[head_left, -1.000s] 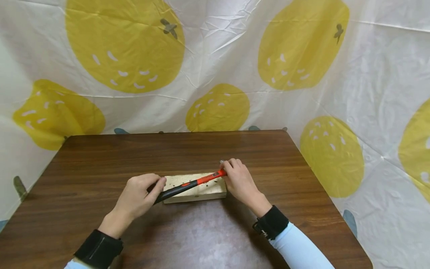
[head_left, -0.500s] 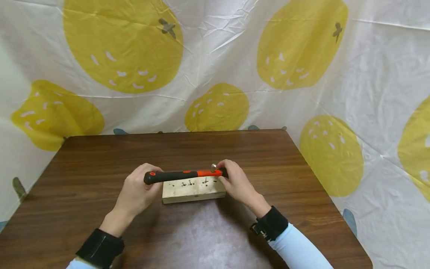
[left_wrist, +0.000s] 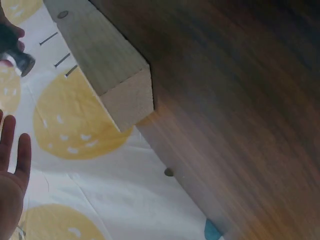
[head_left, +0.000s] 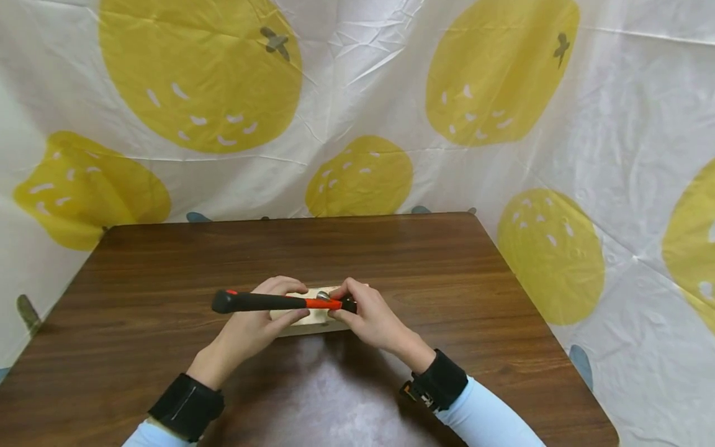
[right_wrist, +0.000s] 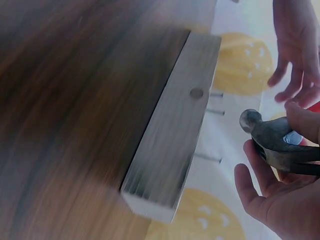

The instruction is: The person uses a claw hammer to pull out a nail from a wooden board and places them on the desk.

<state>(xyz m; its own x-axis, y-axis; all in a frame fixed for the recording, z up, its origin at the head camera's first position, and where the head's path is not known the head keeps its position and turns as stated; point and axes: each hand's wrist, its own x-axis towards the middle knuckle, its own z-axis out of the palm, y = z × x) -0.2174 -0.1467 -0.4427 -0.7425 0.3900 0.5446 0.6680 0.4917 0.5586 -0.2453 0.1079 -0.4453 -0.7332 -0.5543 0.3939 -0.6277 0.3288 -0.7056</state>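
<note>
Hammer (head_left: 285, 303), curved metal head (right_wrist: 274, 140), wooden block (right_wrist: 170, 120)

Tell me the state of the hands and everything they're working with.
Pale rectangular wooden block: lying flat on the brown grained tabletop.
Three thin metal nails: upright, partly driven in.
Black-and-red hammer: raised, held by its head.
Right hand: gripping hammer head.
Left hand: holding nothing.

Here's the right hand (right_wrist: 292, 210), thumb and fingers gripping a grey metal claw-hammer head (right_wrist: 275, 147), its round face towards a pale rectangular wooden block (right_wrist: 172, 125) marked by one round knot. Three thin metal nails (right_wrist: 207, 157) jut out! The left hand (right_wrist: 300, 55) hangs near the hammer head, fingers loose; brown wood-grain table (right_wrist: 75, 100) alongside.
</note>
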